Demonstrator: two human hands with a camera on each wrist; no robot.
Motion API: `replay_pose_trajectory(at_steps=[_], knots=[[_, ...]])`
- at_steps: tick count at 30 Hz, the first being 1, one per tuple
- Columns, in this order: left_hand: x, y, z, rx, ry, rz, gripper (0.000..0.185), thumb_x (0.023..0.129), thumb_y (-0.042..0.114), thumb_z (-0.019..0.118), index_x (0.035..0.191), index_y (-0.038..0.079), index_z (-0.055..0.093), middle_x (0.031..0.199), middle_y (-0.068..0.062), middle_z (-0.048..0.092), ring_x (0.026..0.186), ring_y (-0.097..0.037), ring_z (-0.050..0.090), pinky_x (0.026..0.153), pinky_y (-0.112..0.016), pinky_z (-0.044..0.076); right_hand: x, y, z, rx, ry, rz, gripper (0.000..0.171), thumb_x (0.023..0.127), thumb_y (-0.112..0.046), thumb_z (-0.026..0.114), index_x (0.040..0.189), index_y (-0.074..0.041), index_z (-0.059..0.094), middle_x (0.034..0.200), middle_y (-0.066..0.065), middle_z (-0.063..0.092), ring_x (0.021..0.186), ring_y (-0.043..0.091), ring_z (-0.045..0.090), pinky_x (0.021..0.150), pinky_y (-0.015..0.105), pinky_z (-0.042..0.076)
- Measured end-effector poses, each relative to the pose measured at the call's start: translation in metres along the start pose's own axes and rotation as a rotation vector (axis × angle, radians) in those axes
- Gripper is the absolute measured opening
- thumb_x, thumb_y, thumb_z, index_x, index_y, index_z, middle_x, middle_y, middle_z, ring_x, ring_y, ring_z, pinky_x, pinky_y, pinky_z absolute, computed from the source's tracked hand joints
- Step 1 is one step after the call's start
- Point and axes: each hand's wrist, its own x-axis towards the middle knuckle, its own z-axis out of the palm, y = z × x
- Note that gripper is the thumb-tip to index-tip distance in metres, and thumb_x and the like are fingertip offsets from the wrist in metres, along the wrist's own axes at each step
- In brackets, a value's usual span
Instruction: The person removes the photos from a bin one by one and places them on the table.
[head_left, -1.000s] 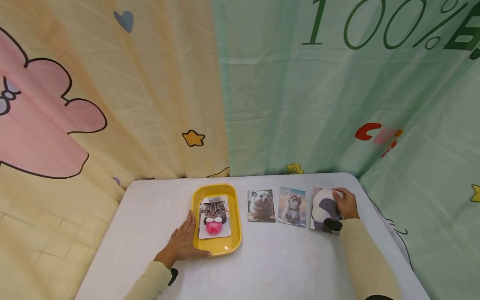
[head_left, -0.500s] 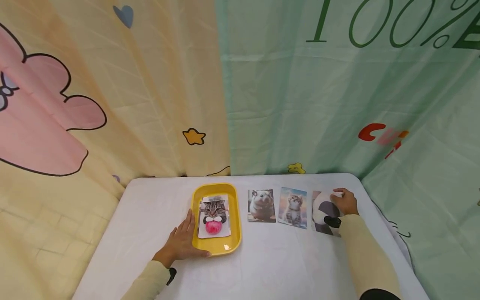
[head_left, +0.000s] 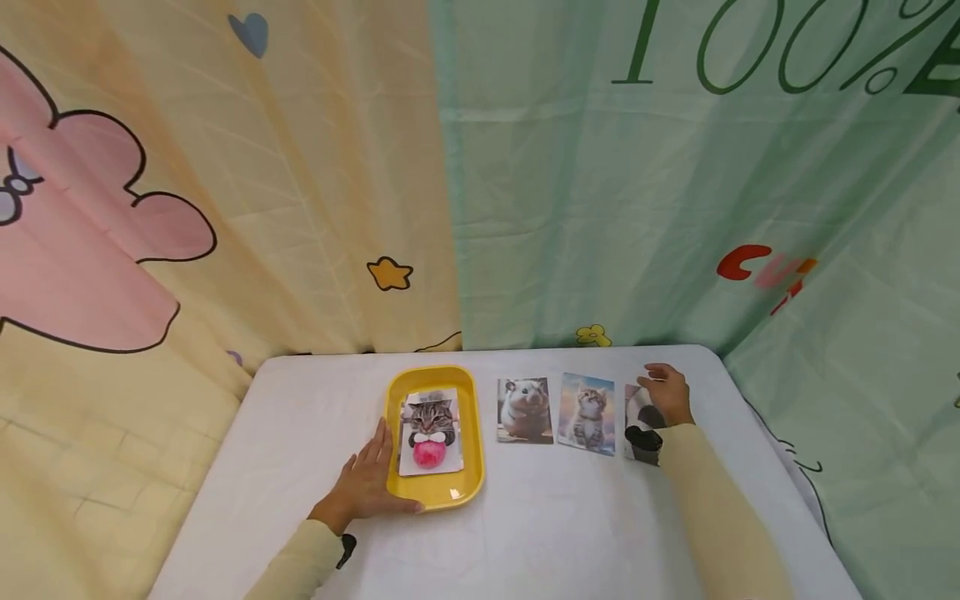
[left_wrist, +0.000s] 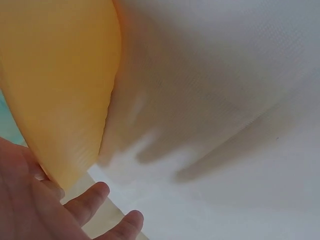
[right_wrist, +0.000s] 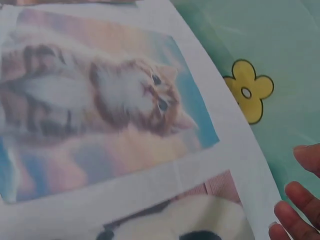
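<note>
My left hand point(head_left: 367, 483) rests against the left side of a yellow tray point(head_left: 472, 425), fingers spread and thumb at the near rim. In the left wrist view, the fingers lie beside the tray's wall point(left_wrist: 55, 75). Inside the tray lie stacked photo cards point(head_left: 429, 425), topped by a tabby cat with a pink ball. My right hand point(head_left: 670, 394) is over the upper right of a panda photo card point(head_left: 635, 406), partly covering it. In the right wrist view, its separated fingers point(right_wrist: 295, 220) hold nothing, beside the panda card's corner.
A hamster photo card point(head_left: 523, 410) and a kitten photo card point(head_left: 587, 414) lie in a row between the tray and the panda card. The white-covered table point(head_left: 555, 525) ends at printed curtains point(head_left: 525, 208) behind and at the right.
My right hand has shifted left and slightly away from me over the panda card, with its fingers off the right side. The left hand and tray have stayed in place.
</note>
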Motion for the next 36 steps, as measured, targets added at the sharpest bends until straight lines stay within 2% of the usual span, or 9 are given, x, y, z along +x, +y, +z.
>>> replay_pose_trajectory(at_steps=[5, 8, 13, 20, 25, 27, 33, 36], knots=[[-0.001, -0.001, -0.001, 0.007, -0.006, 0.004, 0.139, 0.059, 0.067, 0.078, 0.151, -0.006, 0.003, 0.160, -0.020, -0.005, 0.141, -0.044, 0.019, 0.109, -0.066, 0.017, -0.006, -0.012, 0.027, 0.066, -0.022, -0.021, 0.041, 0.096, -0.015, 0.056, 0.133, 0.004, 0.050, 0.128, 0.025, 0.050, 0.117, 0.040, 0.050, 0.094, 0.049, 0.044], [0.000, -0.002, -0.001, 0.012, -0.007, -0.005, 0.139, 0.059, 0.066, 0.079, 0.152, -0.006, 0.003, 0.160, -0.019, -0.005, 0.141, -0.044, 0.019, 0.109, -0.065, 0.017, -0.011, -0.018, 0.044, 0.068, -0.050, -0.054, 0.038, 0.097, -0.013, 0.057, 0.130, 0.003, 0.053, 0.125, 0.024, 0.053, 0.116, 0.039, 0.052, 0.091, 0.048, 0.045], [0.001, -0.002, -0.001, 0.008, -0.012, -0.004, 0.140, 0.059, 0.068, 0.078, 0.152, -0.006, 0.003, 0.160, -0.019, -0.005, 0.141, -0.043, 0.019, 0.110, -0.065, 0.018, -0.022, -0.026, 0.069, 0.103, -0.090, -0.088, 0.035, 0.096, -0.010, 0.056, 0.128, 0.005, 0.054, 0.121, 0.024, 0.055, 0.112, 0.039, 0.054, 0.090, 0.048, 0.046], [0.001, -0.001, 0.000, -0.011, -0.007, -0.012, 0.140, 0.059, 0.066, 0.079, 0.152, -0.005, 0.002, 0.161, -0.018, -0.005, 0.142, -0.041, 0.017, 0.110, -0.064, 0.016, -0.032, -0.044, 0.106, 0.239, -0.115, -0.108, 0.032, 0.093, -0.007, 0.062, 0.121, 0.008, 0.058, 0.108, 0.021, 0.062, 0.101, 0.032, 0.058, 0.092, 0.049, 0.047], [0.002, -0.003, 0.003, -0.010, 0.006, -0.012, 0.141, 0.058, 0.067, 0.079, 0.152, -0.005, 0.003, 0.161, -0.018, -0.005, 0.142, -0.041, 0.018, 0.110, -0.064, 0.017, -0.043, -0.061, 0.130, 0.334, -0.184, -0.124, 0.029, 0.093, -0.004, 0.062, 0.119, 0.007, 0.059, 0.104, 0.016, 0.063, 0.102, 0.033, 0.060, 0.095, 0.052, 0.045], [0.002, -0.003, 0.004, -0.012, 0.008, -0.013, 0.142, 0.057, 0.067, 0.080, 0.152, -0.005, 0.003, 0.161, -0.018, -0.005, 0.142, -0.041, 0.018, 0.110, -0.064, 0.017, -0.052, -0.072, 0.137, 0.359, -0.210, -0.133, 0.027, 0.093, -0.002, 0.061, 0.118, 0.008, 0.059, 0.104, 0.019, 0.063, 0.102, 0.035, 0.060, 0.094, 0.049, 0.047], [0.001, -0.002, 0.003, -0.018, 0.004, -0.015, 0.142, 0.058, 0.066, 0.080, 0.152, -0.005, 0.002, 0.161, -0.017, -0.005, 0.142, -0.041, 0.018, 0.110, -0.064, 0.017, -0.060, -0.086, 0.167, 0.349, -0.235, -0.157, 0.027, 0.091, -0.002, 0.064, 0.116, 0.006, 0.062, 0.103, 0.016, 0.065, 0.096, 0.027, 0.062, 0.093, 0.052, 0.047], [0.000, -0.002, 0.002, -0.020, 0.003, -0.016, 0.141, 0.058, 0.066, 0.080, 0.152, -0.005, 0.002, 0.161, -0.017, -0.005, 0.142, -0.041, 0.018, 0.111, -0.064, 0.016, -0.068, -0.096, 0.179, 0.319, -0.250, -0.202, 0.026, 0.089, -0.003, 0.066, 0.114, 0.005, 0.064, 0.102, 0.016, 0.066, 0.093, 0.027, 0.063, 0.089, 0.048, 0.051]])
